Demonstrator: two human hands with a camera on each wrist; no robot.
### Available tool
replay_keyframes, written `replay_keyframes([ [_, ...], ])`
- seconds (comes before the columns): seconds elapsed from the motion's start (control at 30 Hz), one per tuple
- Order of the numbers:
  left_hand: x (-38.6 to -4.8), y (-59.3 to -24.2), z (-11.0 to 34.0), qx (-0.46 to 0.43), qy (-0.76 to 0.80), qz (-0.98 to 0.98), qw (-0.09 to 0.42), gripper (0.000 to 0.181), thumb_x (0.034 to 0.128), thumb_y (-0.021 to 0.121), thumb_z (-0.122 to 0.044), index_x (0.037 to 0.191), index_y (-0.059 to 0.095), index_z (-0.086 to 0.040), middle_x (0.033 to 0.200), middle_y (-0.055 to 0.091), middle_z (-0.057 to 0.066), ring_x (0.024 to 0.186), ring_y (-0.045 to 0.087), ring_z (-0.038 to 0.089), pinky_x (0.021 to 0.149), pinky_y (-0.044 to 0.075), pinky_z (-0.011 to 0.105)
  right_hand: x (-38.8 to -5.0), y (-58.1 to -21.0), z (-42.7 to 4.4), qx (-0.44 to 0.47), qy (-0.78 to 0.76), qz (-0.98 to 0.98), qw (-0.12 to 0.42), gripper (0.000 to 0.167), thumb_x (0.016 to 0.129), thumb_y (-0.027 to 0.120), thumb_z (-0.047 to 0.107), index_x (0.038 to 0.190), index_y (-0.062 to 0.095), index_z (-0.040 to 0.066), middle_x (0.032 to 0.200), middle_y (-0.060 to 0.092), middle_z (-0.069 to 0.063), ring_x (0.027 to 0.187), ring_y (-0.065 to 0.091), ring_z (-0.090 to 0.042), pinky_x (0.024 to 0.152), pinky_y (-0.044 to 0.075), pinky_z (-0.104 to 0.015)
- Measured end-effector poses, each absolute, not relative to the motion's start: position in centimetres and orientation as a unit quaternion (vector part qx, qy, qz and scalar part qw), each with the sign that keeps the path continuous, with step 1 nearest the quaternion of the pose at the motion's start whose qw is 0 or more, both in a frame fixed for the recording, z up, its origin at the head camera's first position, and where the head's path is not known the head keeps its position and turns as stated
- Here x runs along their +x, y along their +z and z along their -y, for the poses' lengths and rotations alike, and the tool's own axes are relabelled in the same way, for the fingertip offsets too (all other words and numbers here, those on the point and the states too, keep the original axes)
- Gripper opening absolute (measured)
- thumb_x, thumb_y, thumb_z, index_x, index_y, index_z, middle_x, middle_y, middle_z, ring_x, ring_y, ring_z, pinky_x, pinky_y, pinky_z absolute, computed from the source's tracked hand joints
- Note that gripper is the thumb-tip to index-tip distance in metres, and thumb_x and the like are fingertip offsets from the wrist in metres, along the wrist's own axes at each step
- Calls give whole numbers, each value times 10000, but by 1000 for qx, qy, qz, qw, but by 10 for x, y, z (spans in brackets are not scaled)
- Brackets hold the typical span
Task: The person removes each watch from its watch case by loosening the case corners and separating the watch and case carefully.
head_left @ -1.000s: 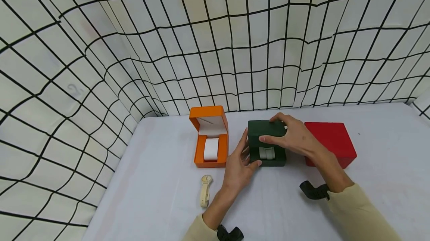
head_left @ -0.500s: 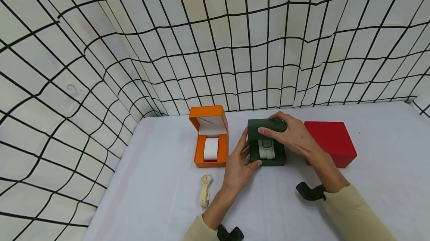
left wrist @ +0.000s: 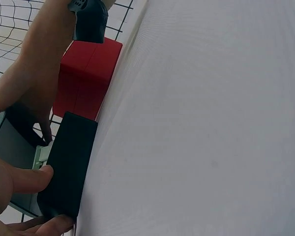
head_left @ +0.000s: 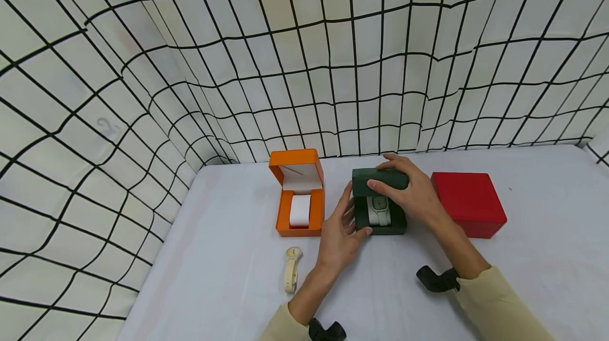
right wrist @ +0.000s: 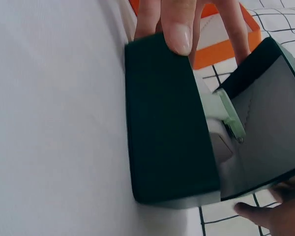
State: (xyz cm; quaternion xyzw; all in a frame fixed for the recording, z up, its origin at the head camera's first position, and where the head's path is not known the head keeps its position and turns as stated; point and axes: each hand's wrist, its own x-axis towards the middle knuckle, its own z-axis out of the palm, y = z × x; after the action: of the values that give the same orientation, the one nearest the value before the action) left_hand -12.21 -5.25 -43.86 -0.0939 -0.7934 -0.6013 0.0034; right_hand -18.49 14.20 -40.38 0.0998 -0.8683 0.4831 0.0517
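Note:
A dark green watch box stands on the white-covered table with its lid partly raised. Inside, a pale green watch sits round a white cushion; its face shows below the lid's edge in the head view. My left hand grips the left side of the base, thumb at the front corner. In the left wrist view that thumb lies over the rim. My right hand holds the lid, thumb on its front edge and fingers behind its top. Part of the lid's right side is hidden by this hand.
An orange watch box with raised lid and white cushion stands to the left. A cream watch lies in front of it. A red box is at the right. Black-gridded white walls rise behind and left of the table.
My right hand has tipped the green lid up and back, so the watch face inside has come into view. The left hand has stayed on the base.

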Motion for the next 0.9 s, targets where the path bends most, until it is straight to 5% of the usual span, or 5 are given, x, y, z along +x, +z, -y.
replay_keyframes([
  [0.37,-122,-438,52,-89,-604,792,1,1018,868,775,81,1660,259,-296,1586,483,222,1423,538,407,1064,517,455,-184,-407,-139,133,559,814,89,281,936,787,317,1206,756,243,1293,712,8,1239,602,-196,1083,471,-549],
  [0.63,-124,-438,51,-57,-600,798,-12,745,878,795,16,1541,463,-59,1578,510,182,1416,549,386,1037,531,440,-188,-405,-137,128,571,805,94,257,934,787,316,1176,773,234,1243,731,3,1191,610,-171,1061,465,-497],
  [0.9,-124,-439,51,-53,-599,799,-14,694,879,789,25,1509,497,3,1564,511,208,1407,550,396,1019,539,423,-192,-401,-134,124,582,798,99,247,952,767,311,1169,774,191,1237,717,7,1181,599,-124,1022,498,-387],
])
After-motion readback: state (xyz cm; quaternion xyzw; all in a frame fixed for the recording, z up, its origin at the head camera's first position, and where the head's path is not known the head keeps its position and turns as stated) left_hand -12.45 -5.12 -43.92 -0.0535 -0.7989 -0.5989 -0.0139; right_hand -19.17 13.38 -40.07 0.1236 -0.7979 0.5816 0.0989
